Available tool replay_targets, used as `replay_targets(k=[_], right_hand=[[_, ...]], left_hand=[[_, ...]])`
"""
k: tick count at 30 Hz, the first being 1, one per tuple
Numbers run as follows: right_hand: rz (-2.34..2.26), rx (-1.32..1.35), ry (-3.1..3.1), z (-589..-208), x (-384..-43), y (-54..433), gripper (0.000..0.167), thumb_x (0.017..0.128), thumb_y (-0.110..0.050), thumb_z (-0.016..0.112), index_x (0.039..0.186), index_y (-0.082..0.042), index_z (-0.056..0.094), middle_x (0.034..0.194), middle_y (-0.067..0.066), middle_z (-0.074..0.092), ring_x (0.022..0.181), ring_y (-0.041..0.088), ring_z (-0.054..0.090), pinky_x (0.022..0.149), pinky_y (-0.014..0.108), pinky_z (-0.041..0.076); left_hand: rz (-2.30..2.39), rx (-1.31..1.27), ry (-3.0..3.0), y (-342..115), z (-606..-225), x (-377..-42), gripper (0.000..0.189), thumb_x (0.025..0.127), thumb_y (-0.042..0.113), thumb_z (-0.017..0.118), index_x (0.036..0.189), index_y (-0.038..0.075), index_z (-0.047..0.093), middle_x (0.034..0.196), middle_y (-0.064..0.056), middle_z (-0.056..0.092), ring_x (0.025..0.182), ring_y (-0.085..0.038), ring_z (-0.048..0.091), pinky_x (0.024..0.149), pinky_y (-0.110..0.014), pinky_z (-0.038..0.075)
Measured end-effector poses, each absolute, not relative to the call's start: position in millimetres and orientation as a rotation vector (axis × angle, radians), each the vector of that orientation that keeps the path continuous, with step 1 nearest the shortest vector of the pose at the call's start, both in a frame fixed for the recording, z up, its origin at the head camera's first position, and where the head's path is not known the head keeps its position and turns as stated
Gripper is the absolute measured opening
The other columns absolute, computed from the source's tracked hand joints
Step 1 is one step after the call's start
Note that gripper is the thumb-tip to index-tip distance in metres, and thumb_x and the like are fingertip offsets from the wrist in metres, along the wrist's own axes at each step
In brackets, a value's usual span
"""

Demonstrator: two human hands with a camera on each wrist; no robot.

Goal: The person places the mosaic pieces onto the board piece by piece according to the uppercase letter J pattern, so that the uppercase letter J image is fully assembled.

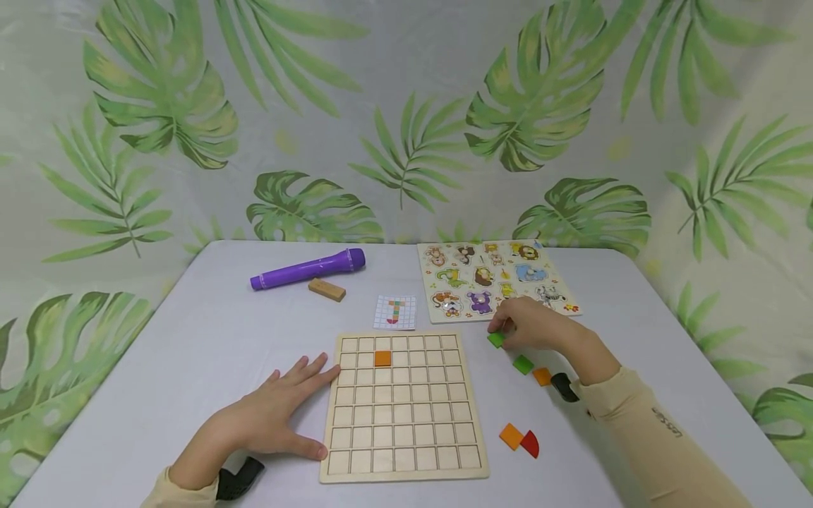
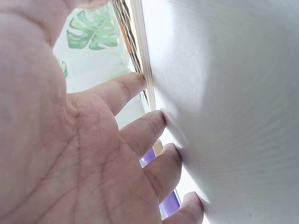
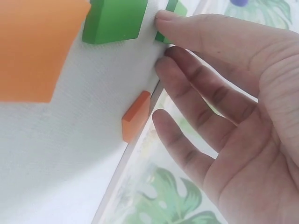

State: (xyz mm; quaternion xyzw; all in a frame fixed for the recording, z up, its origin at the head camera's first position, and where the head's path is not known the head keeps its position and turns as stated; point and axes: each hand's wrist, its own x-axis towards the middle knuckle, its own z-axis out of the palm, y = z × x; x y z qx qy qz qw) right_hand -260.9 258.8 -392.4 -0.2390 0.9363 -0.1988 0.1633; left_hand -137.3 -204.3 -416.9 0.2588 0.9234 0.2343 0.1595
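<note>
A wooden grid board [image 1: 484, 451] lies on the table with one orange square tile [image 1: 383, 358] in an upper cell. My left hand [image 1: 273, 409] is spread at the board's left edge, thumb and fingertips against it; in the left wrist view the fingers [image 2: 140, 133] reach down to the white cloth. Right of the board, my right hand [image 1: 530, 324] pinches a green square tile [image 1: 495, 340] at its fingertips. The thumb [image 3: 210, 35] shows on that tile in the right wrist view. Beneath this hand lie another green tile [image 1: 524, 365] and an orange tile [image 1: 542, 377].
A small pattern card [image 1: 381, 321] sits behind the board. Farther back are a purple toy microphone [image 1: 308, 270], a wooden block [image 1: 327, 289] and an animal peg puzzle [image 1: 466, 280]. Near the front right lie an orange tile [image 1: 511, 436] and a red quarter-round piece [image 1: 530, 444].
</note>
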Motion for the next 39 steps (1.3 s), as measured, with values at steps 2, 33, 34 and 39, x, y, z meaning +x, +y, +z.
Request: replay_targets(k=[2, 33, 34, 39], right_hand=[[-0.566, -0.703, 2.676, -392.2, -260.6, 258.9, 0.023, 0.088, -0.001, 0.085, 0.11, -0.007, 0.081, 0.108, 0.005, 0.074, 0.096, 0.018, 0.068, 0.088, 0.037, 0.062], [-0.541, -0.838, 2.699, -387.7, -264.1, 240.8, 0.019, 0.094, -0.014, 0.082, 0.111, -0.007, 0.081, 0.104, 0.001, 0.079, 0.092, 0.009, 0.068, 0.085, 0.031, 0.06], [-0.54, -0.843, 2.7, -386.9, -264.1, 238.9, 0.018, 0.094, -0.014, 0.082, 0.111, -0.008, 0.081, 0.104, 0.0, 0.079, 0.091, 0.009, 0.067, 0.085, 0.03, 0.059], [-0.544, -0.875, 2.692, -384.1, -266.1, 228.6, 0.017, 0.094, -0.014, 0.081, 0.11, -0.008, 0.081, 0.102, -0.001, 0.078, 0.09, 0.007, 0.066, 0.083, 0.028, 0.059]], left_hand=[[0.668, 0.737, 2.639, -204.2, -416.9, -137.5, 0.12, 0.075, 0.069, 0.088, 0.171, 0.021, 0.033, 0.179, -0.017, 0.022, 0.163, -0.056, 0.018, 0.12, -0.087, 0.015], [0.68, 0.722, 2.628, -204.0, -416.8, -137.0, 0.121, 0.074, 0.068, 0.089, 0.171, 0.021, 0.032, 0.179, -0.017, 0.022, 0.163, -0.055, 0.017, 0.121, -0.085, 0.015], [0.679, 0.722, 2.629, -204.0, -416.7, -137.0, 0.121, 0.074, 0.068, 0.089, 0.171, 0.021, 0.032, 0.179, -0.017, 0.022, 0.163, -0.055, 0.017, 0.121, -0.085, 0.015], [0.673, 0.719, 2.631, -203.8, -416.1, -136.7, 0.121, 0.075, 0.068, 0.089, 0.17, 0.02, 0.033, 0.179, -0.017, 0.022, 0.163, -0.055, 0.017, 0.121, -0.085, 0.015]])
